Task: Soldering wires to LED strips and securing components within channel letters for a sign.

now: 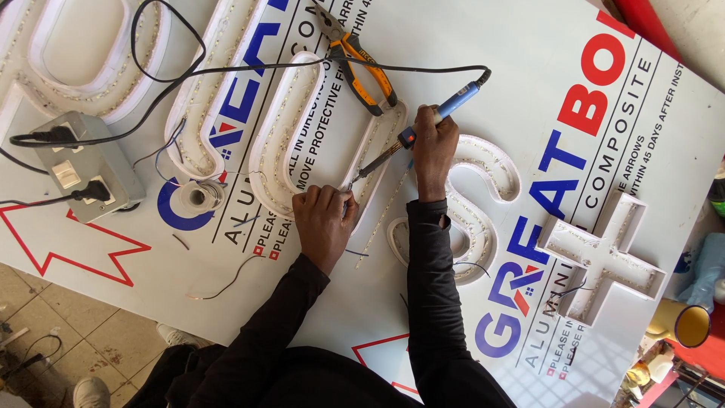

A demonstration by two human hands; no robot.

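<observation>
In the head view, the right hand (433,143) is clenched around the blue handle of a soldering iron (411,134), whose metal shaft slants down toward the left hand (323,221). The iron's tip meets the lower wall of a white channel letter (302,128) shaped like a U, right at the left hand's fingertips (343,202). The left hand is closed in a pinch there, seemingly on a thin wire (355,253), though what its grip holds is too small to tell for sure. All of this lies near the middle of the surface (483,45), a white printed panel. Orange-handled pliers (355,64) rest on the U letter toward the far edge, just beyond the right hand. A solder spool (198,198) sits to the left of the left hand, and a grey socket box (81,165) lies near the left edge. A white plus-shaped letter (602,257) lies toward the right edge.
</observation>
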